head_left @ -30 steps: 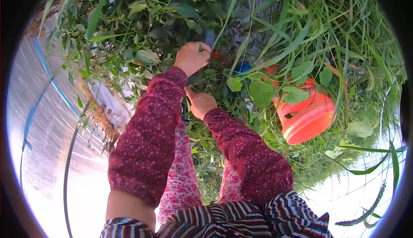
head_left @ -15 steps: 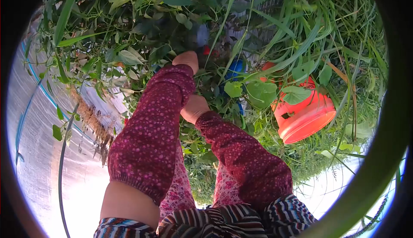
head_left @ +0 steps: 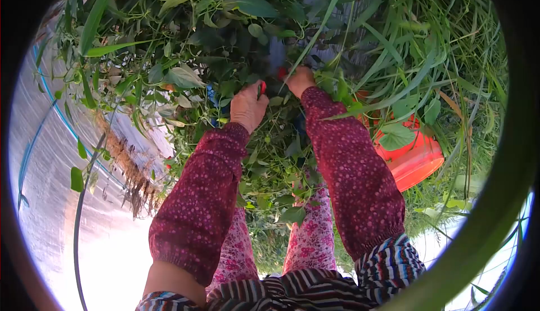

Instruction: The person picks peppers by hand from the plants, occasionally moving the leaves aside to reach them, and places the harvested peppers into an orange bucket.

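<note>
Left hand [head_left: 247,107]: closed around a small red pepper [head_left: 263,88] | right hand [head_left: 300,80]: curled in the leaves [head_left: 180,77], grip could not be told | second red pepper [head_left: 282,73] seen just left of it, between hands | orange bucket [head_left: 416,159] at right.

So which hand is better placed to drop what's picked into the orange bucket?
Probably right: the right hand sits nearer the orange plastic bucket; the left hand is farther off, pinching something small and red.

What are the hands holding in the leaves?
The left hand pinches a small red thing with its fingertips; the right hand is among leaves, its hold unclear.
</note>
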Action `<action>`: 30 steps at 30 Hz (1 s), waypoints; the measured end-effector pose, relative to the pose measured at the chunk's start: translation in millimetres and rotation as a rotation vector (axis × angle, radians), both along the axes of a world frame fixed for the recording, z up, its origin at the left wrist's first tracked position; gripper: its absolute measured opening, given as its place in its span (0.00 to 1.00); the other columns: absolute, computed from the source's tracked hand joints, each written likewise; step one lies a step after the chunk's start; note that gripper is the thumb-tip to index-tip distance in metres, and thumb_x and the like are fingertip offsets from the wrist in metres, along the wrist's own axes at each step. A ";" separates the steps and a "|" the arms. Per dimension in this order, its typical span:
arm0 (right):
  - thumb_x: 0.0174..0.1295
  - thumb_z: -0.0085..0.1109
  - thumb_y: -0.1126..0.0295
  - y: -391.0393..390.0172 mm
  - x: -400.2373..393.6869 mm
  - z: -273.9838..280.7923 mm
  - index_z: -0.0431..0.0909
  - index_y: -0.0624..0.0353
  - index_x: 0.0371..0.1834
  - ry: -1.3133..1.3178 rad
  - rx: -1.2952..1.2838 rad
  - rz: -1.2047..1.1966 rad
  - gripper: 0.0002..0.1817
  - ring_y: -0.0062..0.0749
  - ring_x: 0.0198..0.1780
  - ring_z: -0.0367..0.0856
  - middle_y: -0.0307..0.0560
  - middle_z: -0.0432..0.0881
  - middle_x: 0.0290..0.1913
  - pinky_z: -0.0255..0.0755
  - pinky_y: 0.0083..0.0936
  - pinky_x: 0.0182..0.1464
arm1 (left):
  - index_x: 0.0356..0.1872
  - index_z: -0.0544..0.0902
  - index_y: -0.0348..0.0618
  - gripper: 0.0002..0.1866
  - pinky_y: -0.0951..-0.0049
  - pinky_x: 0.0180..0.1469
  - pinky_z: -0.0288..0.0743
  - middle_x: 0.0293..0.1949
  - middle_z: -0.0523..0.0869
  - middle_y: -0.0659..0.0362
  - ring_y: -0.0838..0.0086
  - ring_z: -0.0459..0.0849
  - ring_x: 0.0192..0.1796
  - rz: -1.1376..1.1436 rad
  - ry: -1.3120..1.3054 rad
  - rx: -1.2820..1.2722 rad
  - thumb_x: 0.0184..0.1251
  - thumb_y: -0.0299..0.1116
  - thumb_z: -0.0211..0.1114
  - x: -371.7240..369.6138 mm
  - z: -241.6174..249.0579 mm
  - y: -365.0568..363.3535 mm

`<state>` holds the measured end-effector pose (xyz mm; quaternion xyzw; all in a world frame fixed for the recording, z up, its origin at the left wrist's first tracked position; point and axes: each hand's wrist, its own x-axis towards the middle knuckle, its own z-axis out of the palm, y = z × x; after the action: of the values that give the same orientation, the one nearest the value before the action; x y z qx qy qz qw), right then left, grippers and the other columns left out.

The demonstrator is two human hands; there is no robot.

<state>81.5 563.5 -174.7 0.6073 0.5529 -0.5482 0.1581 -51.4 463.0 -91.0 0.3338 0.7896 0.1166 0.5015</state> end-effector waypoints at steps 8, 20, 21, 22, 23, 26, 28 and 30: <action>0.46 0.66 0.59 -26.0 -3.3 -26.1 0.81 0.60 0.37 -0.110 0.070 -0.041 0.19 0.43 0.41 0.80 0.55 0.80 0.36 0.72 0.35 0.45 | 0.48 0.77 0.43 0.17 0.61 0.48 0.74 0.44 0.81 0.47 0.51 0.80 0.46 0.032 -0.134 0.148 0.56 0.35 0.64 13.3 24.2 -21.6; 0.49 0.66 0.70 -34.4 61.5 60.8 0.75 0.59 0.47 0.581 -0.397 -1.085 0.20 0.24 0.35 0.75 0.39 0.79 0.41 0.69 0.22 0.39 | 0.36 0.79 0.42 0.12 0.66 0.41 0.74 0.32 0.82 0.49 0.57 0.82 0.35 0.148 -0.381 0.014 0.52 0.36 0.63 2.0 20.9 -23.5; 0.52 0.64 0.71 -30.6 69.8 63.8 0.74 0.58 0.44 0.668 -0.433 -1.188 0.16 0.22 0.32 0.74 0.37 0.79 0.41 0.68 0.24 0.35 | 0.36 0.79 0.42 0.12 0.66 0.40 0.74 0.31 0.82 0.49 0.56 0.81 0.34 0.140 -0.407 -0.023 0.52 0.36 0.64 3.0 25.0 -22.8; 0.53 0.63 0.72 -24.8 73.0 62.1 0.75 0.57 0.39 0.675 -0.411 -1.268 0.11 0.20 0.29 0.73 0.37 0.80 0.39 0.68 0.23 0.30 | 0.36 0.79 0.42 0.12 0.66 0.40 0.74 0.31 0.82 0.49 0.56 0.81 0.34 0.137 -0.407 -0.027 0.52 0.36 0.64 5.4 30.1 -21.6; 0.53 0.63 0.72 -20.4 78.0 58.1 0.75 0.57 0.39 0.677 -0.411 -1.272 0.11 0.20 0.29 0.73 0.37 0.80 0.39 0.68 0.23 0.30 | 0.37 0.79 0.42 0.12 0.65 0.40 0.74 0.31 0.82 0.49 0.55 0.81 0.35 0.063 -0.369 -0.057 0.52 0.36 0.64 8.7 35.5 -20.2; 0.54 0.64 0.69 -16.9 87.3 31.0 0.78 0.57 0.35 0.306 -0.322 -1.056 0.08 0.22 0.25 0.74 0.39 0.82 0.31 0.68 0.23 0.23 | 0.38 0.79 0.43 0.13 0.63 0.39 0.74 0.31 0.82 0.48 0.53 0.82 0.36 -0.056 -0.255 -0.041 0.51 0.36 0.65 10.6 34.7 -24.9; 0.54 0.64 0.69 -34.3 132.4 -48.4 0.78 0.58 0.35 0.573 -0.149 -0.551 0.08 0.23 0.24 0.74 0.39 0.82 0.32 0.67 0.22 0.22 | 0.38 0.79 0.44 0.13 0.61 0.39 0.75 0.31 0.82 0.48 0.52 0.82 0.36 -0.104 -0.184 -0.007 0.51 0.35 0.65 12.8 33.3 -36.6; 0.51 0.66 0.68 -30.8 119.2 -42.1 0.78 0.58 0.37 1.129 0.129 -0.015 0.12 0.26 0.23 0.74 0.38 0.80 0.29 0.67 0.23 0.22 | 0.38 0.78 0.41 0.12 0.66 0.40 0.73 0.31 0.80 0.49 0.53 0.80 0.35 -0.062 -0.236 0.018 0.53 0.32 0.64 10.6 32.2 -45.7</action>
<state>200.7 532.7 -216.8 0.2322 0.5797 -0.7541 -0.2034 -40.9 417.2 -58.8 0.3464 0.7133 0.1469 0.5913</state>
